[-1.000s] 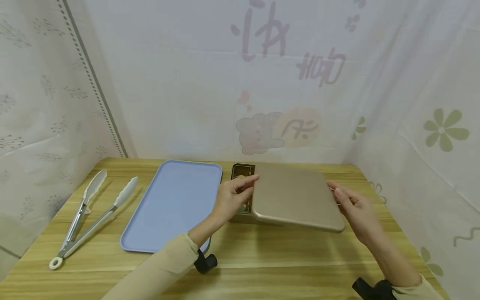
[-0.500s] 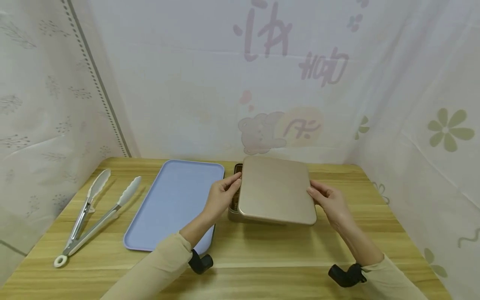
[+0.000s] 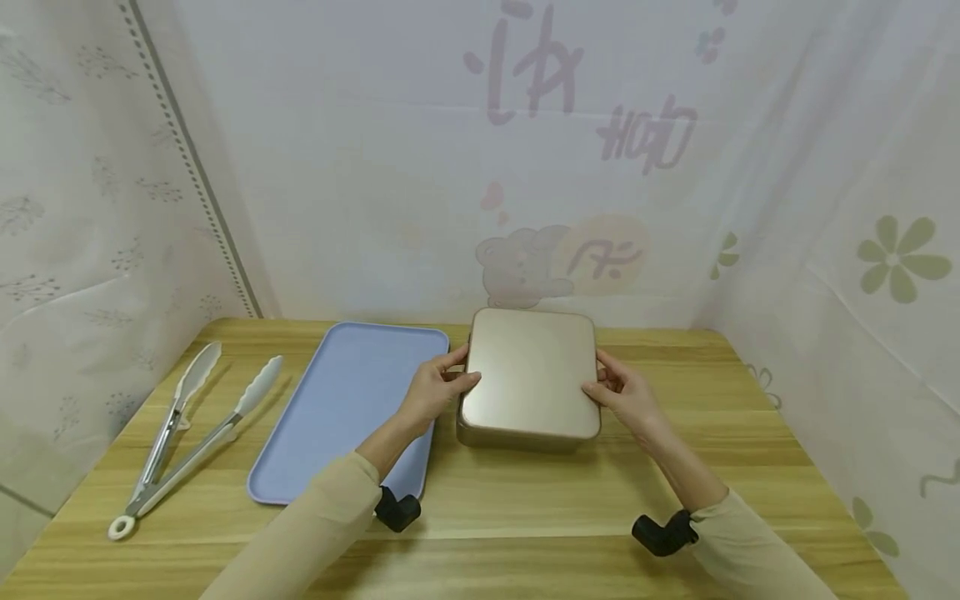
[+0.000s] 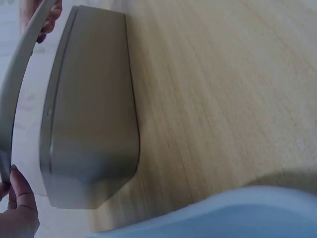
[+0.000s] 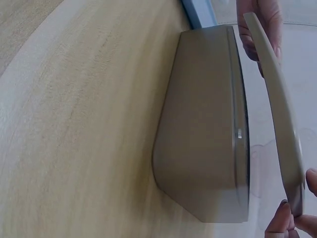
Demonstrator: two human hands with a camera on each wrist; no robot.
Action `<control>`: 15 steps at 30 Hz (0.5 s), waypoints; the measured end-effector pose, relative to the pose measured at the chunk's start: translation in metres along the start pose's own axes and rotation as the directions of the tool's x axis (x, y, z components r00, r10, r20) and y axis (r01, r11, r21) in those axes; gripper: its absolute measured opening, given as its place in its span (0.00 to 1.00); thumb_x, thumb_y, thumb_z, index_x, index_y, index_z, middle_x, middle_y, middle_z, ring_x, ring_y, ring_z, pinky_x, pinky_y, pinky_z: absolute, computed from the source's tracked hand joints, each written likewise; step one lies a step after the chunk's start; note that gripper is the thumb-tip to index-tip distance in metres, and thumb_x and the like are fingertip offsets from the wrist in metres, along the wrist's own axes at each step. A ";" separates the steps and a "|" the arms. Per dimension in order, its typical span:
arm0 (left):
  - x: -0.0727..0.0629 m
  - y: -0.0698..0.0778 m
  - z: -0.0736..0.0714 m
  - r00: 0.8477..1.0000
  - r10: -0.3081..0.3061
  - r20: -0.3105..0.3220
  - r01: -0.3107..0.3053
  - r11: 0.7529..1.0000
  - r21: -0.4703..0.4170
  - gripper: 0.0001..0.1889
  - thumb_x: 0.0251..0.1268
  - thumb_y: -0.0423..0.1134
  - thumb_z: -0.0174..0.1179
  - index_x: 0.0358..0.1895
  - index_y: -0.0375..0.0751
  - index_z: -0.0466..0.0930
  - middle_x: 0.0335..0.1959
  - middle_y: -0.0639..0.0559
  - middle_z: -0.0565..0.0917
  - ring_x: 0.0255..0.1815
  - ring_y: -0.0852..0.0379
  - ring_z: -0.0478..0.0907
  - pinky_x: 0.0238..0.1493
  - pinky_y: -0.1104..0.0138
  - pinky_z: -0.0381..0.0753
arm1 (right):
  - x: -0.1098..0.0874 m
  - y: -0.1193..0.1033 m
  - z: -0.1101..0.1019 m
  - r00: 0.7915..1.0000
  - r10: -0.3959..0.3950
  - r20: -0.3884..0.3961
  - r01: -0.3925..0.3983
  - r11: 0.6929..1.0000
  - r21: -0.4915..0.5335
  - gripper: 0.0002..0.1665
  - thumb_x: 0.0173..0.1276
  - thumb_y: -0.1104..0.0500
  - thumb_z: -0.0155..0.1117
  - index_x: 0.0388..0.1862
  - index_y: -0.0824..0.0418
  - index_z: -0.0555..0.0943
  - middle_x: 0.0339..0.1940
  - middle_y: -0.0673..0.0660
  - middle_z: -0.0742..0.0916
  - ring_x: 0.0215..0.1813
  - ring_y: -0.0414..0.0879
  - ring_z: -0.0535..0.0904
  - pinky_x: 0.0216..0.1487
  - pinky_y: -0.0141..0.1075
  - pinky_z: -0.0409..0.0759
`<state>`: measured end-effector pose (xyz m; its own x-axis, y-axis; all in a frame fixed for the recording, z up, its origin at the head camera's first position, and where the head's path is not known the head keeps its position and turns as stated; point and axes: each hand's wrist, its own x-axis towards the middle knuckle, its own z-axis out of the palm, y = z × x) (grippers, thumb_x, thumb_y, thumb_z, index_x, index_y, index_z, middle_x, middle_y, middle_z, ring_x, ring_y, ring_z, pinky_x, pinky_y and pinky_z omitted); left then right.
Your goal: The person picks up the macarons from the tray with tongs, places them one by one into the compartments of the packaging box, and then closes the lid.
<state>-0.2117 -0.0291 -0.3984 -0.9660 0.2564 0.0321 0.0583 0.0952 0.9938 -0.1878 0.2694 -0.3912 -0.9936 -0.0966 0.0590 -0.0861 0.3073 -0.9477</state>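
Observation:
A flat gold-beige tin lid with rounded corners is held level by both hands. My left hand pinches its left edge, thumb on top. At the opposite edge, my right hand pinches it the same way. Directly under the lid stands the matching square tin box. Both wrist views show a narrow gap between the lid and the rim of the box, so they are apart. The lid hides whatever the box contains.
Just left of the box lies a blue rectangular tray. Spread metal tongs with pale scalloped tips lie farther left on the wooden table. A printed cloth hangs behind the table and along its sides.
Both hands have brought the lid leftward over the box and levelled it from a tilt. The box's compartments, seen a second ago, are now covered. Tray and tongs have stayed put.

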 end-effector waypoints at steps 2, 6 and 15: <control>0.002 -0.003 0.000 1.000 -0.006 -0.017 0.006 1.000 0.019 0.31 0.62 0.32 0.60 0.69 0.36 0.62 0.60 0.40 0.72 0.46 0.53 0.80 0.45 0.69 0.78 | 0.002 0.003 0.002 1.000 -0.011 -0.009 0.010 1.000 -0.017 0.38 0.65 0.66 0.62 0.71 0.69 0.58 0.39 0.59 0.78 0.33 0.36 0.72 0.34 0.27 0.77; 0.007 -0.007 0.000 0.999 0.005 -0.037 -0.004 0.999 0.047 0.30 0.62 0.31 0.61 0.68 0.36 0.63 0.59 0.39 0.72 0.43 0.55 0.80 0.41 0.73 0.77 | 0.004 0.008 0.006 1.000 -0.011 -0.014 0.010 1.000 -0.025 0.38 0.64 0.67 0.62 0.71 0.69 0.59 0.37 0.61 0.77 0.31 0.36 0.71 0.33 0.25 0.76; 0.012 -0.011 0.001 0.997 -0.001 -0.077 0.003 1.000 0.031 0.30 0.61 0.29 0.61 0.67 0.35 0.64 0.58 0.37 0.73 0.33 0.65 0.75 0.32 0.77 0.72 | 0.007 0.014 0.013 1.000 0.024 -0.006 -0.024 0.999 -0.040 0.40 0.64 0.67 0.62 0.72 0.68 0.57 0.40 0.64 0.77 0.34 0.39 0.72 0.35 0.25 0.76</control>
<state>-0.2236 -0.0261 -0.4087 -0.9826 0.1817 0.0392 0.0628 0.1261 0.9900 -0.1948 0.2610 -0.4079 -0.9957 -0.0840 0.0383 -0.0653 0.3471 -0.9355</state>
